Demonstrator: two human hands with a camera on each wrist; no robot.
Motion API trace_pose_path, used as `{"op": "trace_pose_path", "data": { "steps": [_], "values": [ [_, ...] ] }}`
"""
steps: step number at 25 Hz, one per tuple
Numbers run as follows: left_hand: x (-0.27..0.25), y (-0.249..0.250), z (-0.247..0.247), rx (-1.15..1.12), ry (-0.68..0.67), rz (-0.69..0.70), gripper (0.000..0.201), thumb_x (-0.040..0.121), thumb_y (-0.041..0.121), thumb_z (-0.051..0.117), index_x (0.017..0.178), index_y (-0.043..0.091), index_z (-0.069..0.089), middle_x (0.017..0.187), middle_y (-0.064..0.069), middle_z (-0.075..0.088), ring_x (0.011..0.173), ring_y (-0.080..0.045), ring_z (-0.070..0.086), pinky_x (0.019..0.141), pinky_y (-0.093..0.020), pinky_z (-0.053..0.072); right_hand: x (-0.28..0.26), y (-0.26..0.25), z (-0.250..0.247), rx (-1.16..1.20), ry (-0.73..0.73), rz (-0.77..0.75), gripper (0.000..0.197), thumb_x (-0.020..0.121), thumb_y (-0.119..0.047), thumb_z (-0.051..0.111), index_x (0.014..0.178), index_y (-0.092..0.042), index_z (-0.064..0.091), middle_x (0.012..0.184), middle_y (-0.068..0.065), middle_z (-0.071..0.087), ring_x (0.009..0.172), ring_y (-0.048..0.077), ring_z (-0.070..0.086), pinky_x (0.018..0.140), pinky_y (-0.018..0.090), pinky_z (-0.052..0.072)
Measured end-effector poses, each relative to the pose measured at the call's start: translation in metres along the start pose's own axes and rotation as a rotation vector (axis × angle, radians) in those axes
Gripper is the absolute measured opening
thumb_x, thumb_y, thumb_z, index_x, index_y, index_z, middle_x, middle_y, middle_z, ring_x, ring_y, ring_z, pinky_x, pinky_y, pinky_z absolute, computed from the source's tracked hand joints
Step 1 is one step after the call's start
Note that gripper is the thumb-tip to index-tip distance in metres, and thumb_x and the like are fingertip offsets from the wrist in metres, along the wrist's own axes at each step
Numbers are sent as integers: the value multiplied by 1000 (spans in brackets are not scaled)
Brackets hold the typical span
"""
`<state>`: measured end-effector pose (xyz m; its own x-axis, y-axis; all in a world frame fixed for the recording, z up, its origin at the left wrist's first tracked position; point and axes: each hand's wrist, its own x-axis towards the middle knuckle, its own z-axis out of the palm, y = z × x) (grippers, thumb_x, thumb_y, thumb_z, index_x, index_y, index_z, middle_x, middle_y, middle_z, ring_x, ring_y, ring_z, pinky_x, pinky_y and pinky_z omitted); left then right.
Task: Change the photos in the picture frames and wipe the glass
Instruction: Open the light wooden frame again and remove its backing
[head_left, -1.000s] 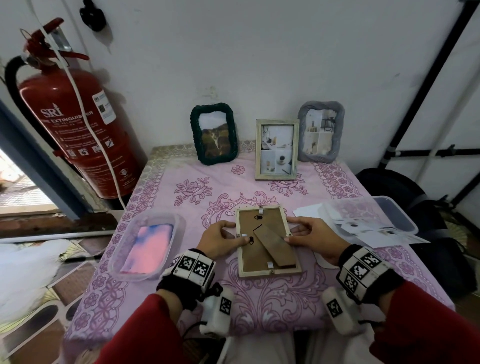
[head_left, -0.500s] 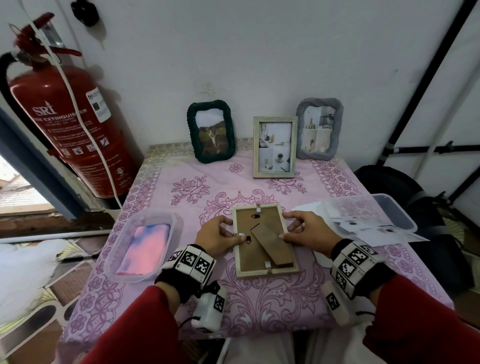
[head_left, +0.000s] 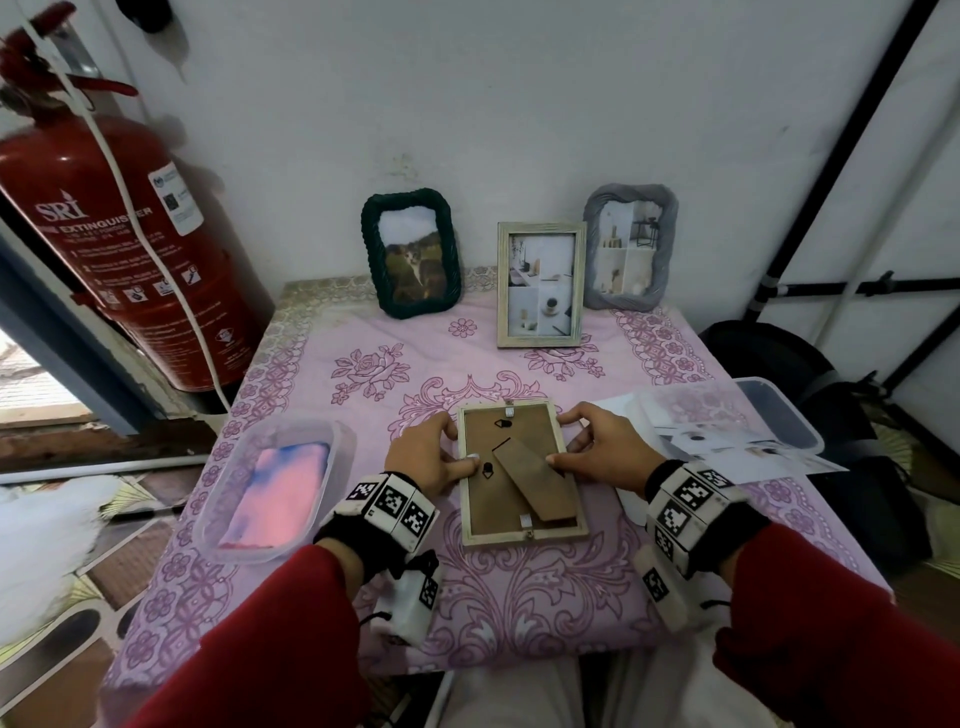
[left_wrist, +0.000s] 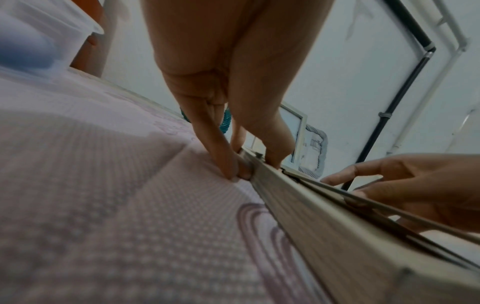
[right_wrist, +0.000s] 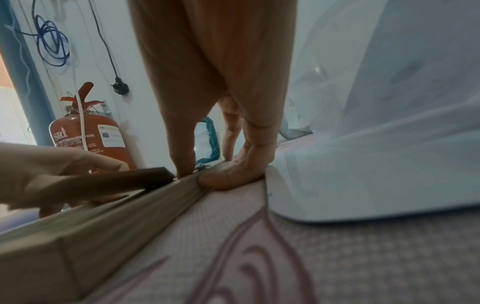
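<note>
While your grip looks the same as a second ago, both hands have slid up toward the far corners of the face-down frame (head_left: 522, 470): left hand (head_left: 431, 457) with thumb on the backing board (head_left: 498, 499) and fingers curled round the left edge, right hand (head_left: 605, 452) with thumb by the fold-out stand (head_left: 537, 486) and fingers curled over the right edge. That frame stays flat on the pink tablecloth (head_left: 519, 597), near-centre, in front of you. My read: you're lining up on the top clip (head_left: 509, 412); the backing is not yet off, so no photo swap or wiping on this one.

Count:
- 4 frames: 1 face-down, 3 standing at the wall: green (head_left: 411, 253), pale wood (head_left: 541, 284), grey (head_left: 630, 248)
- 2 clear tubs: left (head_left: 340, 441) with a pink-blue cloth (head_left: 280, 499), right (head_left: 789, 421) with loose prints (head_left: 737, 441)
- 2 metal clips visible, top and bottom (head_left: 525, 519)
- 1 fire extinguisher (head_left: 111, 244)
</note>
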<state>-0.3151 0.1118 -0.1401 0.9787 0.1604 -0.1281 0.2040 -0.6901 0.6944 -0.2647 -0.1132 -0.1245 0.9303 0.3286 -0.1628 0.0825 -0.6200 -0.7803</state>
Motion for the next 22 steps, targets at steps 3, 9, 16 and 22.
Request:
{"op": "trace_pose_path", "data": {
  "steps": [3, 9, 16, 22],
  "values": [
    [2, 2, 1, 75, 16, 26, 33, 76, 28, 73, 88, 16, 44, 72, -11, 71, 73, -27, 67, 77, -37, 51, 1, -3, 4, -45, 29, -20, 43, 78, -14, 73, 114, -4, 50, 73, 7, 60, 68, 16, 55, 58, 18, 42],
    [5, 4, 2, 130, 23, 19, 30, 78, 27, 69, 86, 19, 41, 76, -9, 68, 83, -30, 63, 78, -37, 46, 2, -7, 1, 139, 9, 85, 34, 80, -3, 68, 109, -4, 50, 68, 4, 51, 56, 12, 53, 53, 28, 55],
    [9, 3, 2, 142, -1, -29, 31, 82, 41, 62, 88, 19, 41, 82, -9, 69, 82, -29, 65, 80, -36, 50, 1, -8, 1, 190, 10, 97, 33, 81, -4, 66, 109, -5, 49, 67, 5, 52, 54, 11, 55, 47, 22, 55],
    [9, 3, 1, 99, -3, 16, 25, 86, 32, 60, 87, 15, 42, 79, -15, 70, 72, -31, 66, 74, -38, 52, 2, -10, 2, 173, 2, 90, 29, 83, -3, 63, 108, -5, 47, 69, 7, 53, 53, 14, 54, 50, 26, 54]
  ]
}}
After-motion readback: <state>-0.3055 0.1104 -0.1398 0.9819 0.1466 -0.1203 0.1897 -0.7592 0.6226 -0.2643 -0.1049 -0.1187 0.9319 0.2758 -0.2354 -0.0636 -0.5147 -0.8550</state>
